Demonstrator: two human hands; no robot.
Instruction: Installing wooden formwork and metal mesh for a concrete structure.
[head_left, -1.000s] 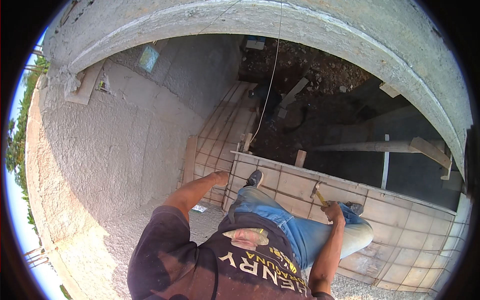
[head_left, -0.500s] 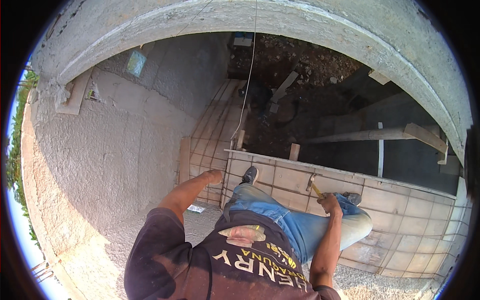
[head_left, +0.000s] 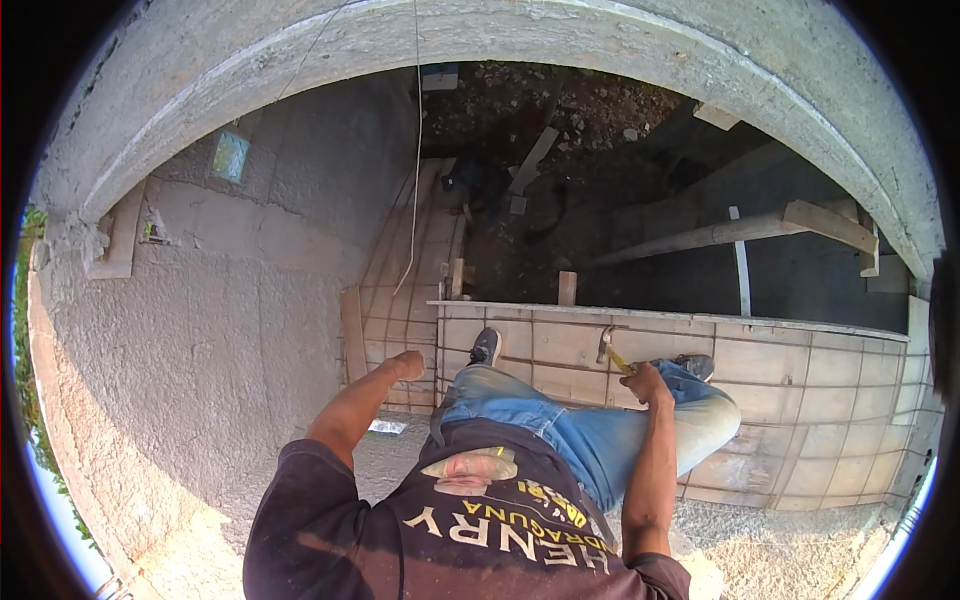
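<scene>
My right hand point(head_left: 648, 384) grips a hammer point(head_left: 610, 350) with a yellow handle. Its metal head rests against the top edge of a gridded wooden formwork panel point(head_left: 800, 375). My left hand point(head_left: 408, 364) is a closed fist pressed against the corner where that panel meets a second gridded panel point(head_left: 400, 270). It holds nothing that I can see. My legs in blue jeans point(head_left: 560, 425) lie across the panel, with one dark shoe point(head_left: 486, 346) near its top edge.
A rough rendered wall point(head_left: 200, 310) stands at the left, and a concrete beam point(head_left: 620, 45) arches overhead. A string line point(head_left: 418, 150) hangs down to the formwork. Beyond the panel are a dark soil pit point(head_left: 560, 120) and a slanted wooden prop point(head_left: 700, 235). Gravel point(head_left: 780, 545) covers the ground.
The whole scene has slid left and up as my head turned. The right hand keeps the hammer at the panel's top edge, and the left fist stays on the corner.
</scene>
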